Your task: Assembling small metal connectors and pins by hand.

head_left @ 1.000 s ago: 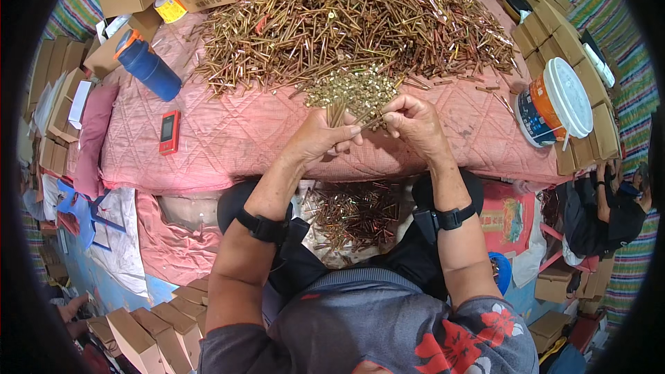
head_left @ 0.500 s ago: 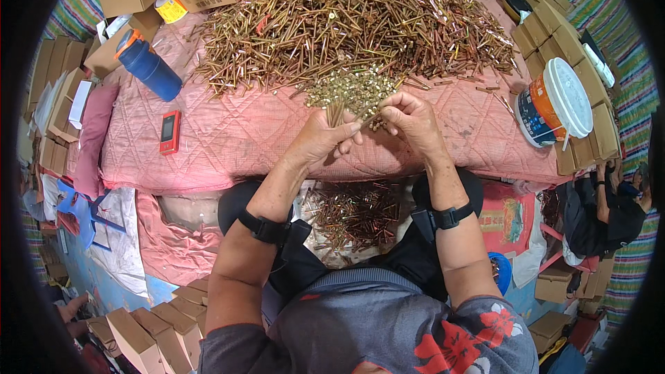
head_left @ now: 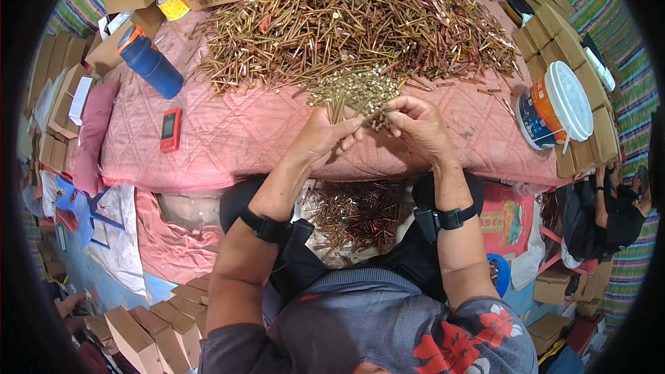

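Observation:
My left hand (head_left: 325, 136) is closed round a small bunch of thin brass-coloured bolts (head_left: 336, 110), which point up and away from me. My right hand (head_left: 417, 125) pinches thumb and forefinger together close to the left thumb. What lies between those fingertips is too small to make out. Just beyond both hands is a low heap of small brass-coloured pieces (head_left: 353, 88) that look like nuts. Behind it spreads a big pile of long brass-coloured bolts (head_left: 360, 21), lying every way on the pink quilted cover (head_left: 242, 138).
On the left are a blue bottle (head_left: 154, 69) and a red device (head_left: 170, 130). A white-lidded bucket (head_left: 551, 107) stands at the right beside stacked cardboard boxes (head_left: 601, 118). More bolts (head_left: 353, 218) lie between my knees. Another person (head_left: 613, 208) sits at the far right.
Both hands stay nearly in place, with the right fingertips shifting slightly around the small piece. My left hand keeps its bunch of bolts.

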Motion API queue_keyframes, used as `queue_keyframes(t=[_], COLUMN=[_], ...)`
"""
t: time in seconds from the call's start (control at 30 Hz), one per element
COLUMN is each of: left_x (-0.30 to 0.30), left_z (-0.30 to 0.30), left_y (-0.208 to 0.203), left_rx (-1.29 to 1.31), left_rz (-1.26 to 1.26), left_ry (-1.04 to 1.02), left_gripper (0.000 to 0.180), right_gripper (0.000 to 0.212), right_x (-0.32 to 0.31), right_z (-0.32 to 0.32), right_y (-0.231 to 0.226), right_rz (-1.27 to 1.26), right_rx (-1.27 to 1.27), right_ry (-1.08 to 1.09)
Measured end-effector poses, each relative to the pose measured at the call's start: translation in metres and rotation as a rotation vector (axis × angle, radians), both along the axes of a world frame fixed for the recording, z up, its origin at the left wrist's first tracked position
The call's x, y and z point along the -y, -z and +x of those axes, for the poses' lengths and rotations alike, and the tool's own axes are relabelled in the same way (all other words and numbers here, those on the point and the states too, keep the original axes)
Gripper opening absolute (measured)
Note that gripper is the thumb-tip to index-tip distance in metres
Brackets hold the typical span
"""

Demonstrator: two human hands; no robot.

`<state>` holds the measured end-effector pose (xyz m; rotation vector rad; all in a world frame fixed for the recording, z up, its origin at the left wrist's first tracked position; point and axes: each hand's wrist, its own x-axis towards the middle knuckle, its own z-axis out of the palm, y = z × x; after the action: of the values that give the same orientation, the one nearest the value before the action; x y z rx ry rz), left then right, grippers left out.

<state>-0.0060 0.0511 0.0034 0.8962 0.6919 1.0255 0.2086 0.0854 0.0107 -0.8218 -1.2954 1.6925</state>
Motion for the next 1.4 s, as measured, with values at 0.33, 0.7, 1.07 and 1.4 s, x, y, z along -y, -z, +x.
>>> queue_keyframes(t=[0.33, 0.7, 1.07, 1.4], left_x=[-0.001, -0.001, 0.005, 0.004], left_z=[-0.003, 0.0, 0.0, -0.001], left_y=[0.001, 0.009, 0.004, 0.008], left_rx=[-0.252, -0.268, 0.066, 0.028], left_rz=[0.065, 0.047, -0.109, -0.086], left_ry=[-0.002, 0.005, 0.053, 0.077], left_gripper=[0.017, 0.016, 0.012, 0.013], right_gripper=[0.009, 0.007, 0.009, 0.009], right_x=[-0.006, 0.001, 0.006, 0.004], right_z=[0.003, 0.003, 0.004, 0.002], right_y=[0.007, -0.007, -0.011, -0.009], right_rz=[0.048, 0.016, 0.124, 0.121], right_rx=[0.066, 0.089, 0.015, 0.034], right_ry=[0.066, 0.048, -0.039, -0.058])
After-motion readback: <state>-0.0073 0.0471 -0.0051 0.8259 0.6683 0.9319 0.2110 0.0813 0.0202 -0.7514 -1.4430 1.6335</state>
